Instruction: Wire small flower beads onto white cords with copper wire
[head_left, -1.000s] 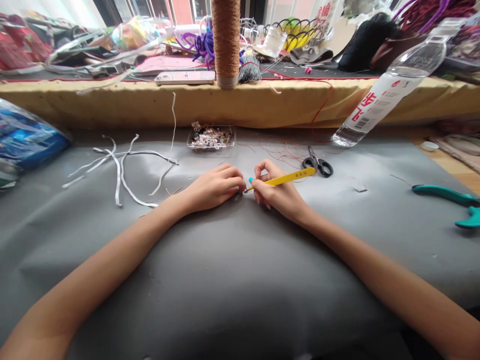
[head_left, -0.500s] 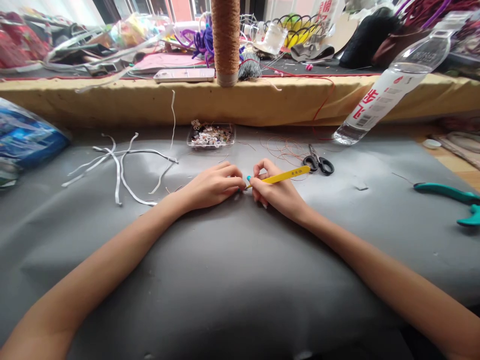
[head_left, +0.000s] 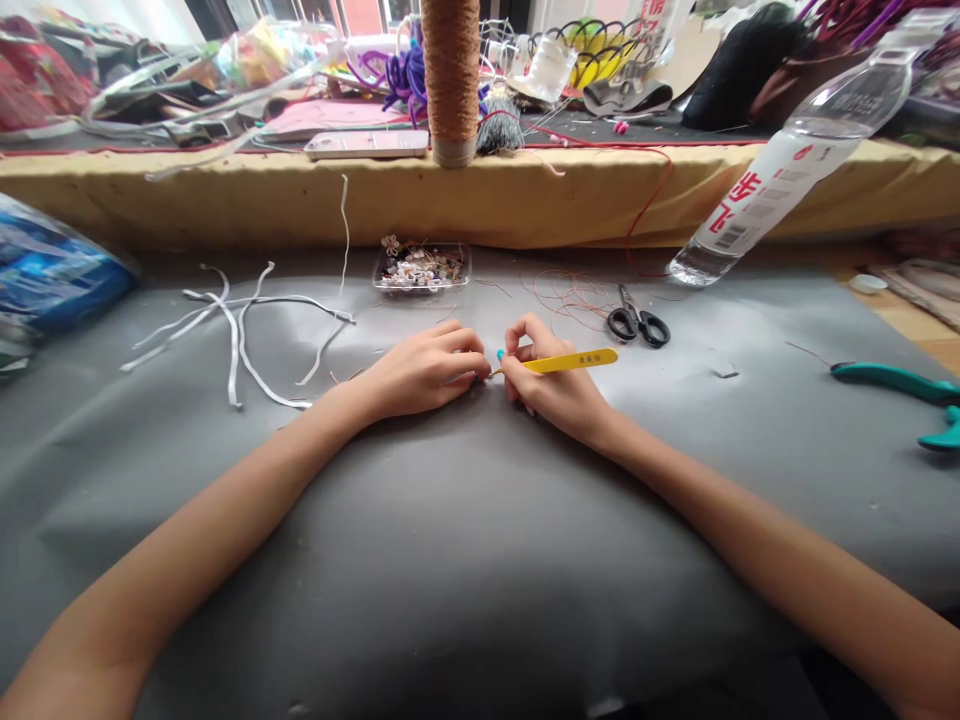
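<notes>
My right hand [head_left: 559, 378] is closed around a pair of yellow tweezers [head_left: 574, 361], whose tip points left toward my other hand. My left hand [head_left: 435, 368] rests on the grey mat [head_left: 450, 540] with its fingers curled and fingertips pinched together. A tiny item sits between those fingertips and the tweezers' tip, too small and too covered to name. Just beyond the hands stands a clear plastic box [head_left: 422, 270] full of small beads and flower-shaped pieces.
Black-handled scissors [head_left: 637, 322] and a coil of thin copper-coloured wire [head_left: 566, 295] lie beyond my right hand. Teal-handled pliers [head_left: 892, 380] are at the right. White cords [head_left: 240, 350] lie left. A water bottle [head_left: 787, 170] leans against the yellow-covered ledge [head_left: 262, 200].
The back end of the yellow tweezers has dropped slightly, so they lie a bit flatter. Both hands stay in nearly the same place, and the view has shifted slightly.
</notes>
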